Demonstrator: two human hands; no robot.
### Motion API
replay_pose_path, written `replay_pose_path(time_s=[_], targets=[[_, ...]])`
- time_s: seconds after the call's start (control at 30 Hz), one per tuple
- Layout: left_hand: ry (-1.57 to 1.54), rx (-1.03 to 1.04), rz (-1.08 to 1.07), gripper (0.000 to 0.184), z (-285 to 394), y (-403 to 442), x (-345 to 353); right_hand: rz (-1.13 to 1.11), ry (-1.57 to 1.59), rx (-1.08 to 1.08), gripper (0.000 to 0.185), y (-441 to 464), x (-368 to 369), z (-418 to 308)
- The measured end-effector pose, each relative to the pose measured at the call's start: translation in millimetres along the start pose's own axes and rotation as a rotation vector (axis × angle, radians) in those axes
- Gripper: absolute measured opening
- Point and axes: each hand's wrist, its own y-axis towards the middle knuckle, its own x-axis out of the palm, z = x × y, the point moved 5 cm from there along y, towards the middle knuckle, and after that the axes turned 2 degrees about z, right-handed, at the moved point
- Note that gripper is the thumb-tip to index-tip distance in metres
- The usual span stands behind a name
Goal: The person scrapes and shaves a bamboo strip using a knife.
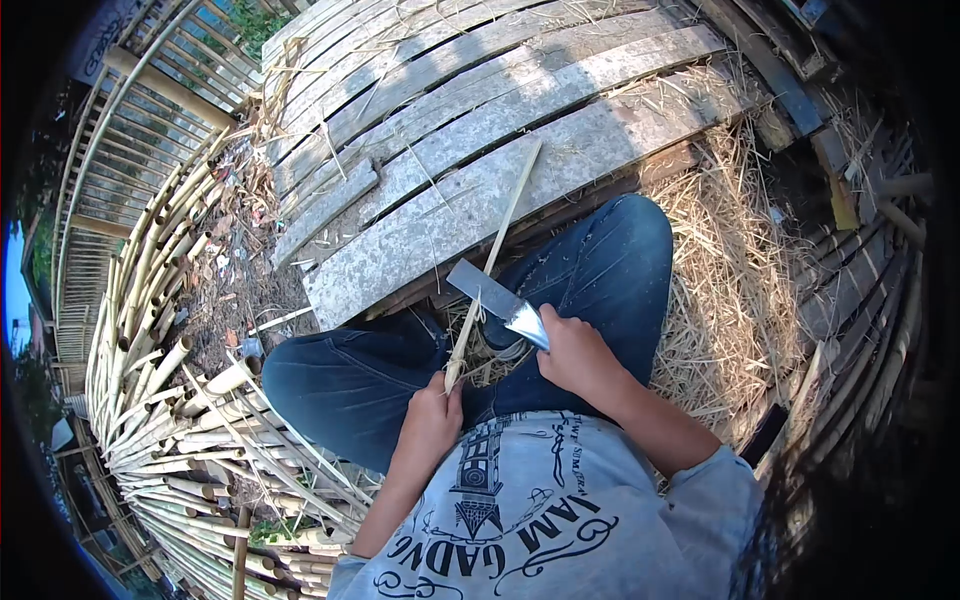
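A long pale bamboo strip (508, 215) slants up from my lap, its far end over the wooden slats. Around its near end my left hand (431, 416) is closed. My right hand (578, 350) is wrapped round the handle of a broad metal blade (484, 287), whose flat part lies across the strip near its middle. The handle is mostly hidden in my fingers. A thin curl of bamboo shows where blade and strip meet. Both hands are above my crossed legs.
Ahead is a platform of wooden slats (400, 238) with a loose short board (327, 213) on it. Cut bamboo poles (160, 300) are piled at the left, below a bamboo fence (130, 140). Shavings (725, 290) cover the ground at the right.
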Motion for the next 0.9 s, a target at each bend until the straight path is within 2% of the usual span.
replay_pose_path(time_s=[0.07,0.13,0.2,0.23,0.27,0.33,0.4,0.63,0.7,0.83,0.9], targets=[[0.094,-0.013,0.016,0.020,7,5,-6,-0.020,0.101,0.047,0.035,-2,-2,8],[0.119,0.058,0.038,0.023,20,14,-16,0.033,0.141,0.057,0.034,-5,-14,6],[0.137,0.096,0.026,0.023,37,21,-27,0.010,0.152,-0.042,0.034,-15,-27,-11],[0.143,0.097,-0.001,0.024,45,25,-32,-0.015,0.021,-0.105,0.032,-20,-29,-21],[0.146,0.108,0.004,0.024,45,27,-37,-0.003,0.021,-0.106,0.032,-26,-36,-28],[0.125,0.259,0.032,0.024,55,35,-48,0.133,-0.033,-0.115,0.029,-33,-63,-35],[0.039,0.252,0.062,0.025,69,32,-58,0.317,-0.014,-0.067,0.027,-38,-83,-30],[0.183,0.380,0.138,0.021,127,31,-68,0.665,-0.146,0.015,0.028,-64,-137,-23],[0.226,0.448,0.120,0.021,126,40,-62,0.502,-0.197,0.047,0.031,-69,-136,-16],[0.206,0.514,0.061,0.017,131,54,-43,0.609,-0.165,0.209,0.030,-73,-164,22],[0.176,0.544,0.084,0.018,138,64,-37,0.546,-0.181,0.175,0.029,-79,-153,17]])
